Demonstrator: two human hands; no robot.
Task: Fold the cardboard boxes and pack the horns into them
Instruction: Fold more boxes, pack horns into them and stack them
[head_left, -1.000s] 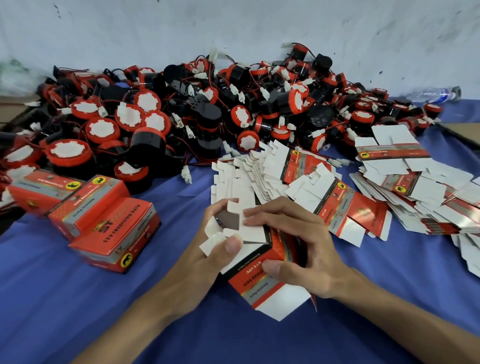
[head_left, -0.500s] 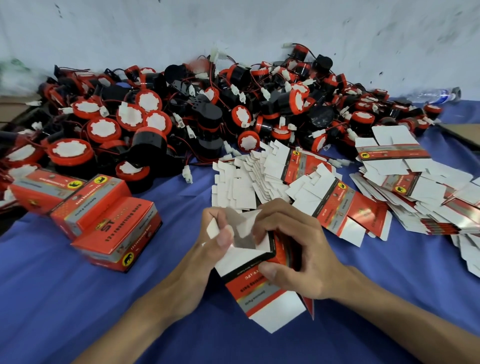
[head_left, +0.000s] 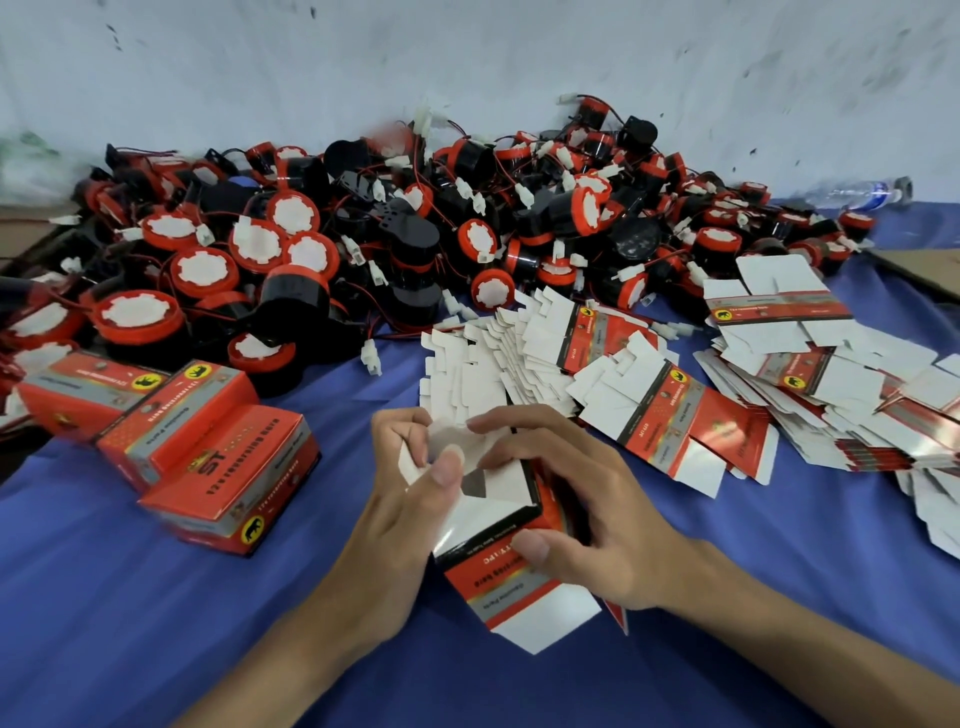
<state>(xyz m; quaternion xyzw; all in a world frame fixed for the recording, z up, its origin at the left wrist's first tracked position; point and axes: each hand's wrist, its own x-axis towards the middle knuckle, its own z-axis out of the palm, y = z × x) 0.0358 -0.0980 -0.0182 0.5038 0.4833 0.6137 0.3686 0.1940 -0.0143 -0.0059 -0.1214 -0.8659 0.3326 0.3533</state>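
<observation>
Both hands (head_left: 519, 499) gripping half-folded box (head_left: 511, 577), horn pile (head_left: 415, 228) behind, blue cloth (head_left: 156, 623)

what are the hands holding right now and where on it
Both hold one half-folded cardboard box: the left hand pinches its white end flaps, the right hand grips its red side and presses a flap.

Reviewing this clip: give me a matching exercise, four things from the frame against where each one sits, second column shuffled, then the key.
Things:
1. horns
2. finished red boxes
3. flat unfolded boxes
4. half-folded box

Places:
A. held between the left hand and right hand
B. left side of the blue cloth
C. heaped against the back wall
D. fanned out on the right of the cloth

Pairs: 1-C, 2-B, 3-D, 4-A
</observation>
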